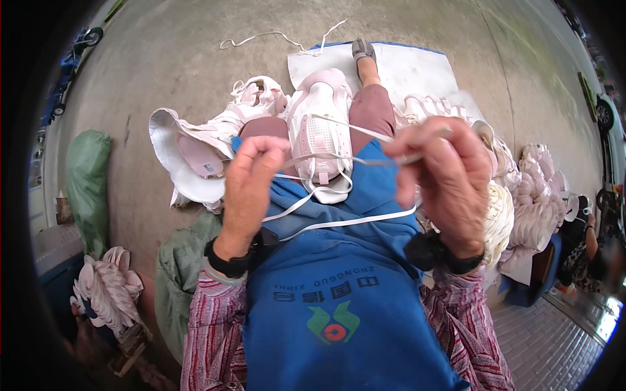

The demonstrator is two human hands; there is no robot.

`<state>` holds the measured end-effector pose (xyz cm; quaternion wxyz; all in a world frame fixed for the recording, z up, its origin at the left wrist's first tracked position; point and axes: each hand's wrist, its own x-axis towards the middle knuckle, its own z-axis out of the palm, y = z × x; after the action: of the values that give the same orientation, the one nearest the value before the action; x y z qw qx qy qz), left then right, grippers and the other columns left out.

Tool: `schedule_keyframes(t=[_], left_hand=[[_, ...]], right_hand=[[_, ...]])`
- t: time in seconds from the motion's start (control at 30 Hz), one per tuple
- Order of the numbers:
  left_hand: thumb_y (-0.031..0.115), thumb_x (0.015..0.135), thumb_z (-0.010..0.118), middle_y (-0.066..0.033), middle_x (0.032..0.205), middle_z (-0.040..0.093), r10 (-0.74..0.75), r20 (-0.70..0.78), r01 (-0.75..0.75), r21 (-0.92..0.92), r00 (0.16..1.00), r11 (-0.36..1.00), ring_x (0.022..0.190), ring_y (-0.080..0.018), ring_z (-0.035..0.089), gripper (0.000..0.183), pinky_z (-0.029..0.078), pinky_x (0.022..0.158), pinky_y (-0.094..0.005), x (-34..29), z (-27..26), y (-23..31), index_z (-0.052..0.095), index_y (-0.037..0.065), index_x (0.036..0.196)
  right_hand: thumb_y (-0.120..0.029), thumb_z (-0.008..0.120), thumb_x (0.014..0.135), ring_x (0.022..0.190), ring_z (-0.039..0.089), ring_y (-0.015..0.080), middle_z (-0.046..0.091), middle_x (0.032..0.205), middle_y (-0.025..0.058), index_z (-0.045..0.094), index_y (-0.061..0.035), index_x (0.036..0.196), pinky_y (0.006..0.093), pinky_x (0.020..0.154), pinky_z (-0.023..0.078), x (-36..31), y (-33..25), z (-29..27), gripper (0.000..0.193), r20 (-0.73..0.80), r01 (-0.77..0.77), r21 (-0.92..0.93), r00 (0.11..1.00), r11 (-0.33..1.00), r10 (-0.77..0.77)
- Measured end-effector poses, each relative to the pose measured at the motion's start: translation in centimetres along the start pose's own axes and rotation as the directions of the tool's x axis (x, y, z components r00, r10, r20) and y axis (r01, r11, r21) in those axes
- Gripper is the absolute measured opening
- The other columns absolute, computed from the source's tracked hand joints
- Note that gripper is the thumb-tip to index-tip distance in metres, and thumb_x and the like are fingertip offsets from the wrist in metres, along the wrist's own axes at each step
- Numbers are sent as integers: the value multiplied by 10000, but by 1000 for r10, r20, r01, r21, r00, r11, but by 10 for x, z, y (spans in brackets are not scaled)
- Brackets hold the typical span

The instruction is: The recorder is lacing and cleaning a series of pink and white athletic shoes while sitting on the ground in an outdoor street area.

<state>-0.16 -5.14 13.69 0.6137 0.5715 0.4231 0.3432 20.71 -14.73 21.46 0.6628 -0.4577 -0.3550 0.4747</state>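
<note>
A white and pale pink shoe upper (320,124) lies between my knees, on the blue apron (332,260). A white shoelace (355,223) loops loosely from its lower end across the apron. My left hand (253,189) is left of the upper, thumb and fingers closed on a stretch of the lace. Opposite it, my right hand (447,173) is raised, its bent fingers slightly blurred and closed on the lace too. Between the two hands the lace runs taut over the upper. Both wrists wear black bands.
More uppers lie beside my left leg (195,156) and pile up at right (538,195). A bundle of cream laces (499,218) hangs near my right wrist. A loose lace (280,36) is on the concrete floor beyond a white sheet (411,68). A green sack (89,189) stands left. Another person (583,251) is at far right.
</note>
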Motion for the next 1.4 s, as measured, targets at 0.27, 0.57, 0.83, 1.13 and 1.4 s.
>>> schedule_keyframes(t=[0.27, 0.57, 0.83, 1.13, 1.4], left_hand=[[275, 990, 444, -54, 849, 602, -414, 390, 470, -56, 823, 881, 732, -127, 581, 300, 478, 704, -266, 5, -9, -18, 569, 26, 879], [184, 959, 510, -67, 1076, 606, 128, 245, -116, -60, 961, 991, 942, -121, 582, 285, 471, 821, -258, 47, 6, 32, 536, 14, 1186], [155, 1002, 442, -84, 1043, 619, 321, 583, -221, -238, 747, 946, 955, -140, 621, 292, 486, 865, -264, 38, 44, 125, 480, -25, 1229], [202, 963, 557, 37, 767, 539, 145, 550, -156, -28, 822, 987, 680, -32, 498, 175, 410, 598, -189, 27, 45, 138, 595, 32, 982], [222, 966, 467, 54, 655, 343, 299, 259, -205, -334, 918, 920, 532, -40, 301, 366, 238, 460, -204, 19, -31, 146, 462, -19, 1242]], right_hand=[[-11, 519, 898, 453, 486, 45, 596, 675, 69, 619, 53, 805, 183, 387, 346, -10, -39, -14, 151, 85, -49, -276, 994, 960, 75], [-114, 512, 946, 438, 472, 95, 527, 612, 36, 539, -29, 980, 215, 453, 453, 37, -101, -23, 95, 425, 135, 151, 886, 979, -188], [-166, 494, 979, 413, 401, 27, 553, 678, 17, 572, 18, 947, 181, 372, 423, 60, -60, 22, 202, 248, -108, 305, 968, 946, 30], [-174, 530, 966, 423, 456, 51, 598, 719, 35, 584, 4, 969, 185, 375, 397, 52, -46, 16, 186, 179, -93, 272, 983, 958, 45], [-238, 453, 998, 451, 394, 25, 537, 715, -26, 549, -38, 1064, 184, 368, 313, 49, -86, -45, 231, -14, 190, 394, 980, 899, -200]])
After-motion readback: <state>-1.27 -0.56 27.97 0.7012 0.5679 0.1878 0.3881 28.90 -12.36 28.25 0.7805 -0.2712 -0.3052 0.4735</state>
